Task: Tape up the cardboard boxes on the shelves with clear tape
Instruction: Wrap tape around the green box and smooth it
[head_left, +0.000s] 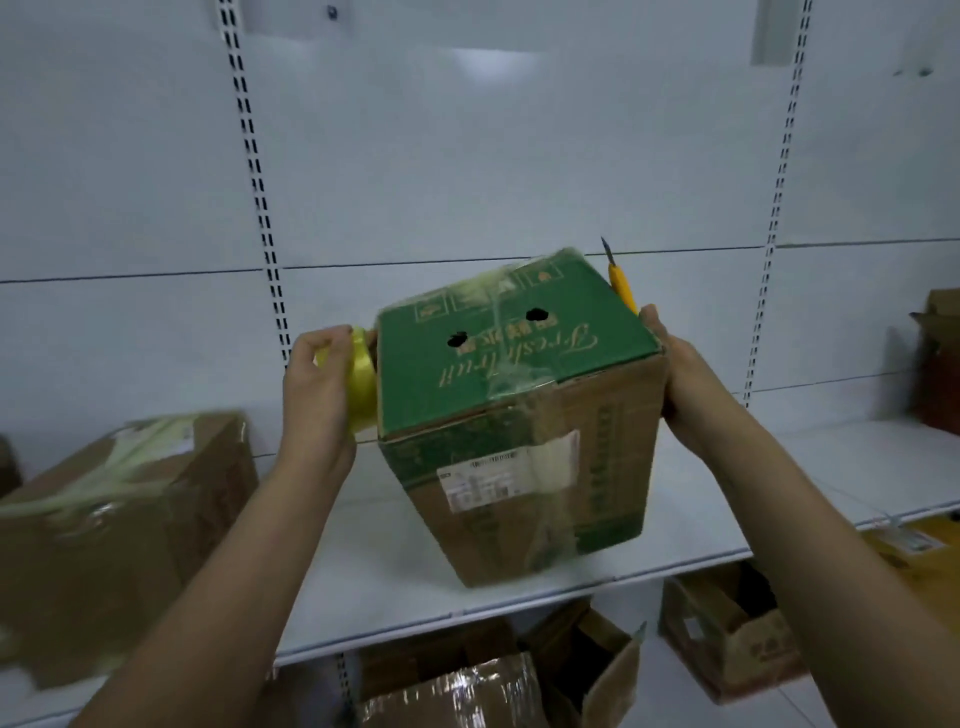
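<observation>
A cardboard box with a green printed top, two round holes and a white label stands tilted on the white shelf. Clear tape runs across its top and down the front. My left hand grips a yellowish tape roll pressed against the box's left side. My right hand lies against the box's right side and holds a yellow utility knife, whose blade points up behind the box's far right corner.
A taped brown box sits on the shelf at the left. More cardboard boxes stand at the far right. Below the shelf lie several open boxes and a taped one. White slotted panels back the shelves.
</observation>
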